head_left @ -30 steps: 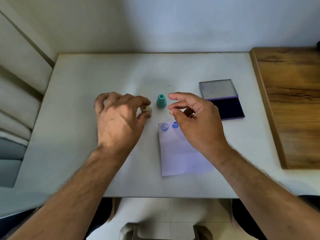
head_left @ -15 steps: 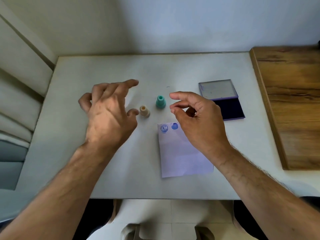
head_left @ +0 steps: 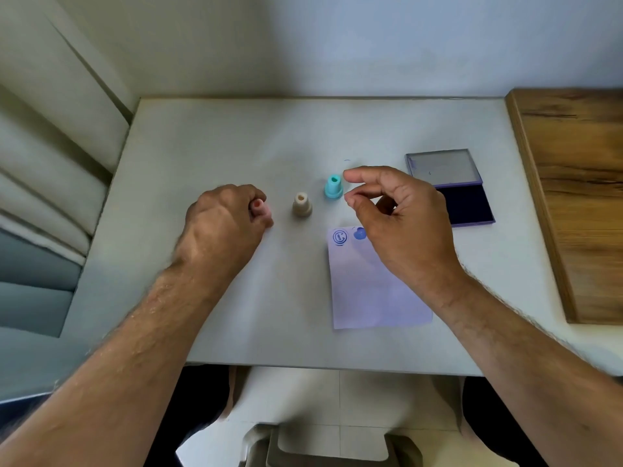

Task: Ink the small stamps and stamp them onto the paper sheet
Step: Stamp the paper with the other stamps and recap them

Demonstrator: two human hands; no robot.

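Left of the ink pad [head_left: 467, 205], w/ beige stamp [head_left: 301, 205] & teal stamp [head_left: 333, 187] between, left hand [head_left: 222, 227] has now closed round a pink stamp [head_left: 259, 207] it wasn't touching 0.5 s ago — prob. light, rigid, best pinched at its neck — while right hand [head_left: 401, 224] hovers empty, fingers narrowly apart, over the paper sheet [head_left: 374, 298].

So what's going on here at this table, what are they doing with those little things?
A person is stamping a paper sheet with small stamps. The left hand is closed around a pink stamp on the table. The right hand hovers empty, fingers loosely pinched, over the sheet's top edge. A beige stamp and a teal stamp stand upright between the hands. The sheet already carries two blue prints near its top left corner. The ink pad lies open at right.
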